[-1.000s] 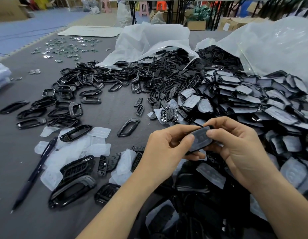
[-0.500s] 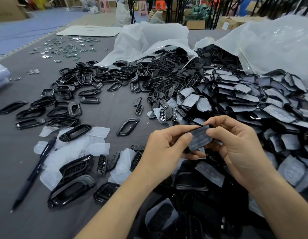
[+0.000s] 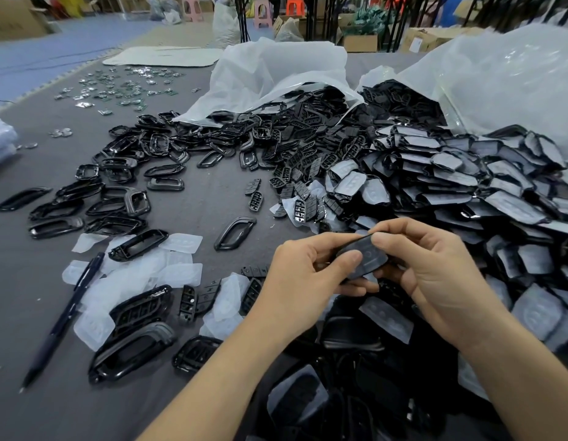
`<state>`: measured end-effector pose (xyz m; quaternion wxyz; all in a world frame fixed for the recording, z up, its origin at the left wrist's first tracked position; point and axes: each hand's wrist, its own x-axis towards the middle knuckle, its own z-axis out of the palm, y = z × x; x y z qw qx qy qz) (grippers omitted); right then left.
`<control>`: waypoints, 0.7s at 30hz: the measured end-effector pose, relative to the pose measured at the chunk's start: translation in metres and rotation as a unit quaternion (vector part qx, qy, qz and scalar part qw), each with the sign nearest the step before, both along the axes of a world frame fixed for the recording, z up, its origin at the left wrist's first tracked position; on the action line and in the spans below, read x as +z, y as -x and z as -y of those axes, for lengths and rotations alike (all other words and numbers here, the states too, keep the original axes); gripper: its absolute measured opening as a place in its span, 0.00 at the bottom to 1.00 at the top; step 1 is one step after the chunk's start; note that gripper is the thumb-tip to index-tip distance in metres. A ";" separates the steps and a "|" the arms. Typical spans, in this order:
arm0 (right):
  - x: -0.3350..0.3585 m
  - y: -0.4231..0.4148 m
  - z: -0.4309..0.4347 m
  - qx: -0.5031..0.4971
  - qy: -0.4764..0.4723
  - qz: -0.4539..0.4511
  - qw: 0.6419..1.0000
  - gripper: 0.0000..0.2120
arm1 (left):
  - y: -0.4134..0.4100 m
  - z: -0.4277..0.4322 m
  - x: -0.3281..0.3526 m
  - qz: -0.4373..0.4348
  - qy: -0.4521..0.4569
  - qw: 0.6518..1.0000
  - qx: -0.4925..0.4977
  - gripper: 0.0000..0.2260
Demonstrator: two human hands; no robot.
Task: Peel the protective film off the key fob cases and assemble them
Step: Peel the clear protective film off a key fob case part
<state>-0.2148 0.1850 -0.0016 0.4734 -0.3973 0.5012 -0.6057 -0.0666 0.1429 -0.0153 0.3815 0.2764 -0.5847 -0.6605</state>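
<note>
Case (image 3: 368,262) is held just above the worktop (image 3: 212,198), pinched from both sides: left hand (image 3: 301,275) with its thumb on the face, right hand (image 3: 435,275) with fingertips at the top edge. I'd nail up a film (image 3: 362,268) corner and peel slowly, keeping the left grip firm.

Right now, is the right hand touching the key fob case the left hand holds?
Touching. In the head view the right hand pinches the key fob case that the left hand grips.
</note>
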 end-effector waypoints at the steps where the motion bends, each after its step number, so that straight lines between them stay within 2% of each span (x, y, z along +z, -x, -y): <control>1: 0.000 0.001 0.000 0.003 0.000 -0.004 1.000 0.02 | 0.000 0.000 0.000 -0.002 -0.002 1.000 0.000 0.13; 6: 0.002 0.002 -0.001 0.008 0.003 -0.037 0.999 0.04 | 0.001 0.001 -0.001 -0.001 -0.004 1.000 0.006 0.13; 11: -0.001 0.002 0.000 -0.013 0.025 -0.125 0.992 0.14 | 0.000 0.001 -0.001 0.007 0.015 1.000 0.010 0.14; 17: -0.002 0.003 0.001 -0.013 0.006 -0.120 0.993 0.12 | 0.000 0.000 -0.005 0.024 0.041 0.999 0.013 0.11; 21: -0.002 0.002 0.001 -0.026 0.011 -0.203 0.979 0.11 | 0.001 0.001 -0.009 0.044 0.033 0.998 0.009 0.12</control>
